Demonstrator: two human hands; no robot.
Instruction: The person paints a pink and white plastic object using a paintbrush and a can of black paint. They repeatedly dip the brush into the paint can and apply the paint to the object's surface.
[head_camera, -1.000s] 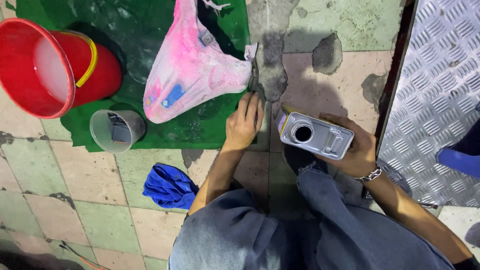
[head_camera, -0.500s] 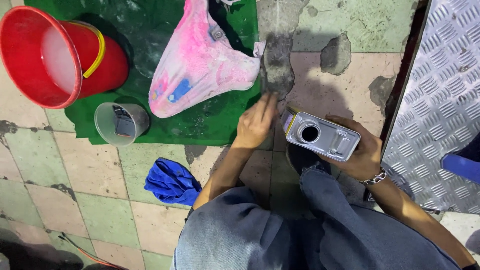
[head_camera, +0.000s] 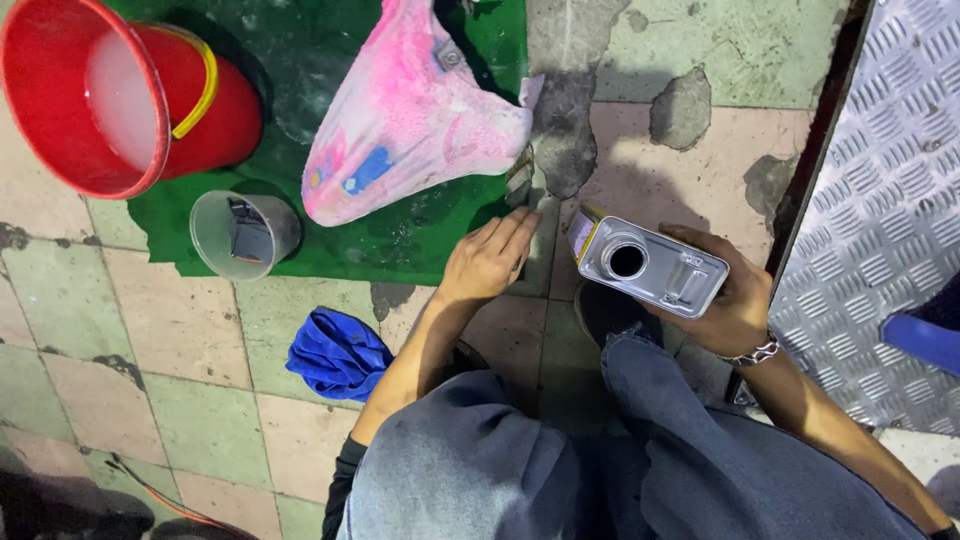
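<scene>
My right hand (head_camera: 735, 300) grips a rectangular metal can (head_camera: 650, 265) with a round open spout on its top, held level above the floor. My left hand (head_camera: 490, 262) reaches down to the tiled floor at the edge of a green mat (head_camera: 400, 240), fingers together, touching the ground beside a small dark object; whether it holds anything I cannot tell. Just above that hand, a pink-stained white curved panel (head_camera: 410, 120) lies on the mat. A metal bracelet sits on my right wrist.
A red bucket (head_camera: 60, 130) with cloudy liquid and a yellow handle stands at the upper left. A clear plastic cup (head_camera: 240, 235) sits on the mat's corner. A blue rag (head_camera: 338, 355) lies on the tiles. Metal tread plate (head_camera: 890, 200) runs along the right.
My left hand has slid down and right along the mat's edge. The can stays held in my right hand, shifted slightly.
</scene>
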